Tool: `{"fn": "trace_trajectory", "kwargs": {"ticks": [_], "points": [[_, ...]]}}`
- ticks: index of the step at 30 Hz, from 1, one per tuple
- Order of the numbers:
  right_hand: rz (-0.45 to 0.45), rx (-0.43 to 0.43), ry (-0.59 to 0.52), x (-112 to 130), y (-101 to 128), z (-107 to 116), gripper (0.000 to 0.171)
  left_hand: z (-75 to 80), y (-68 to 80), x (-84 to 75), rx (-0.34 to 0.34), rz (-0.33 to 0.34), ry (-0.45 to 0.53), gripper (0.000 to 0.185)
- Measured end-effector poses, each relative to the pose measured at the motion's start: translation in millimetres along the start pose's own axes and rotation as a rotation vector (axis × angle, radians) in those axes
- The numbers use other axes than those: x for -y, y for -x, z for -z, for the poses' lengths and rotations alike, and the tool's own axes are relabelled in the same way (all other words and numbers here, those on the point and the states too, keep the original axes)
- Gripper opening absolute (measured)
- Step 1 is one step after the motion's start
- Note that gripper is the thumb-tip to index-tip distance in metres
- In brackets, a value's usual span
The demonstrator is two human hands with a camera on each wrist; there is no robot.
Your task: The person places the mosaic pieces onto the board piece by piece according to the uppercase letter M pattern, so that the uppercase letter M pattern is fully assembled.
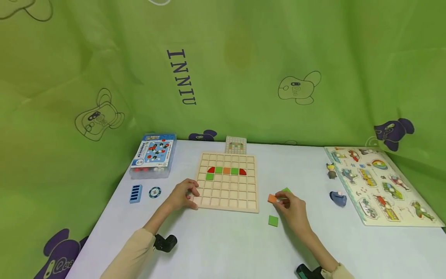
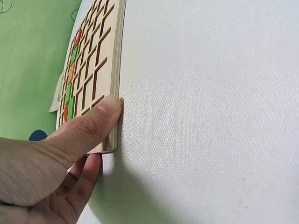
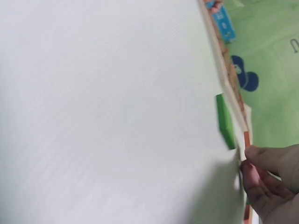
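Soft, even light is filling all three views, with the right wrist view blurring.

In the head view, diffuse light is falling from above, casting only faint shadows under the left hand point(image 1: 181, 195) and right hand point(image 1: 292, 207) on the pale table point(image 1: 223, 240); the green backdrop point(image 1: 223, 69) is bending toward the frame edges and darkening slightly at the upper left. In the left wrist view, the thumb point(image 2: 88, 126) is showing sharp, throwing a soft grey shadow at lower centre, while the wooden board point(image 2: 100, 56) is softening toward the top. In the right wrist view, motion blur is smearing everything, and the table is glaring near-white across the left.
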State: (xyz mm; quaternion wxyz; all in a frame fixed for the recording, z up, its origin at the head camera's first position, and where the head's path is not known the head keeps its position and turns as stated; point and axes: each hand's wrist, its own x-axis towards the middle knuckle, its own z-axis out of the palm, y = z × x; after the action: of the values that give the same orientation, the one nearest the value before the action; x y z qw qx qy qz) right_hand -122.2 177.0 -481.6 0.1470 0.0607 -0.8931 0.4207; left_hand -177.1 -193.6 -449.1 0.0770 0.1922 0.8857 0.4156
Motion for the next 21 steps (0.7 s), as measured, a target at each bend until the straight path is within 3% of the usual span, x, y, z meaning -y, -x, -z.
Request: {"fn": "trace_trajectory", "kwargs": {"ticks": [9,21], "points": [[-0.043,0.031,-0.132,16,-17,-11,0.025,-0.7,-0.2,0.1,-0.008,-0.007,0.008,0.031],[-0.053,0.035,-0.242,45,-42,-64,0.021,-2.2,0.3,2.7,-0.015,-0.007,-0.010,0.032]]}}
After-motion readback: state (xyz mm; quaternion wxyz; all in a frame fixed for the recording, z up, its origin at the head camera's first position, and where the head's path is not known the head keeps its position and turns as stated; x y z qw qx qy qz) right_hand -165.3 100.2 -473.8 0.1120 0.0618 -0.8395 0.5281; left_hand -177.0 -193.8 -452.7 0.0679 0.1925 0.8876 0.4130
